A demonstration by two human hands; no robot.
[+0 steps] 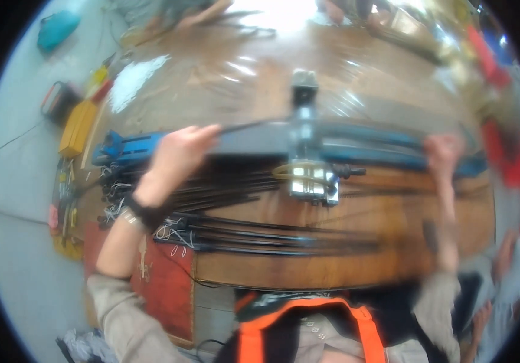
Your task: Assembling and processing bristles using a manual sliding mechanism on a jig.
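Observation:
My left hand [182, 151] is closed round a thin black rod [251, 125], which slants up to the right toward a metal fixture [306, 130] in the middle of a long blue rail [372, 145]. Silver blocks and a yellowish hose sit at the fixture's near end. At the rail's right part my right hand [444, 151] is curled into a fist, smeared by motion; what it holds, if anything, cannot be made out. Several black rods [272, 239] with white cords [174, 233] at their left ends lie on the near side of the wooden table [332, 269].
A yellow box [78, 127] and a tray of hand tools [65, 196] stand along the left edge. A red board [169, 296] lies near left. Across the table a person's arms [202, 13] show, blurred. Another person [511, 272] is close on my right. Red items [514, 154] hang at right.

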